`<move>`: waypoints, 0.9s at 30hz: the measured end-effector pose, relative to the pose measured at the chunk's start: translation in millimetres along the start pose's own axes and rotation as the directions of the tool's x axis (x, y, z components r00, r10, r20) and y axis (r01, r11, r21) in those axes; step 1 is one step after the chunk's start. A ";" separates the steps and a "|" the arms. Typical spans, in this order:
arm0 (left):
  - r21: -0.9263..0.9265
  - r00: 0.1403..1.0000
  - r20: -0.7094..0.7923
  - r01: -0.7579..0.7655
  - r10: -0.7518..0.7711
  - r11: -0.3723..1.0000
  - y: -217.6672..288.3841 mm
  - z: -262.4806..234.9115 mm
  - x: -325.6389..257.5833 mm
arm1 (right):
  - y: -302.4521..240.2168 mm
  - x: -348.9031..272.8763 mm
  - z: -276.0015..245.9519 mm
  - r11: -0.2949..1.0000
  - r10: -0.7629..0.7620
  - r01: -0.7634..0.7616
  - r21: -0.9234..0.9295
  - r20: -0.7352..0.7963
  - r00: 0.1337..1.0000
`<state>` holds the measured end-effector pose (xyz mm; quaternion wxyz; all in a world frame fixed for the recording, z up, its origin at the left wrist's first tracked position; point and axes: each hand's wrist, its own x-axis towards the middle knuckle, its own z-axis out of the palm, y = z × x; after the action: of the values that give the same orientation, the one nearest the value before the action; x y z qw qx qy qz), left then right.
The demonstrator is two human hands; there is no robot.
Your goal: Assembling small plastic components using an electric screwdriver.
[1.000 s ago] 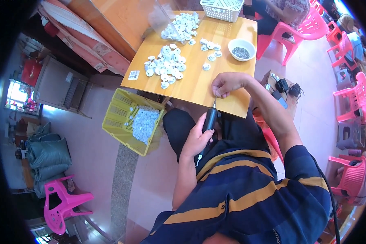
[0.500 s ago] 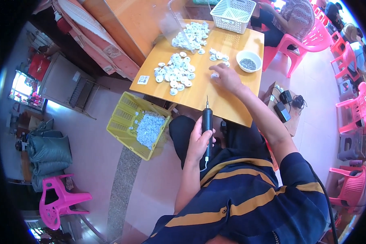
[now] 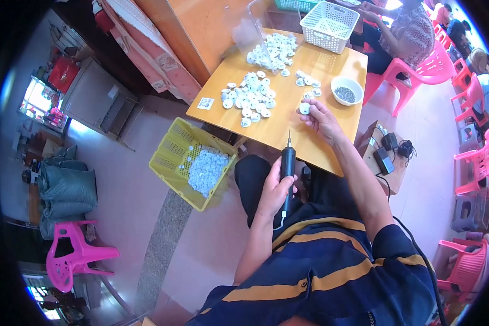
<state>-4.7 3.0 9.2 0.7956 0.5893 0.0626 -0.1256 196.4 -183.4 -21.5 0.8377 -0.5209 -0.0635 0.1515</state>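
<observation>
My left hand (image 3: 277, 187) is wrapped round a black electric screwdriver (image 3: 288, 173), its thin bit pointing up and away from me, just off the table's near edge. A white cable leaves the tool's lower end. Over the right part of the wooden table (image 3: 288, 119), my right hand (image 3: 323, 120) pinches a small round white part (image 3: 305, 108) between thumb and fingers. Beyond that hand lie a few similar white parts (image 3: 308, 80) and a white bowl (image 3: 347, 91) of small metal pieces, perhaps screws. A larger pile of white parts (image 3: 251, 96) spreads to the left.
A yellow crate (image 3: 165, 149) with many whitish parts stands on the floor left of the table. At the table's far side are another pile (image 3: 280, 49), a clear plastic sheet (image 3: 261, 41) and a white basket (image 3: 315, 35). Another person sits beyond, on a pink chair (image 3: 413, 76).
My right hand has lifted a white part off the table and turned, bringing it up in its fingers. The left hand still holds the screwdriver. The whole view has shifted slightly.
</observation>
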 end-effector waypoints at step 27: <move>-0.014 0.998 0.045 0.033 -0.032 0.999 -0.7 2.1 1.9 | 25.5 -31.0 27.5 0.943 0.057 -0.040 -0.330 0.042 0.997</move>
<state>-3.1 0.6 8.7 0.7990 0.5794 0.0551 -0.1512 155.1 -159.4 -30.3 0.7332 -0.6507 -0.0964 0.1725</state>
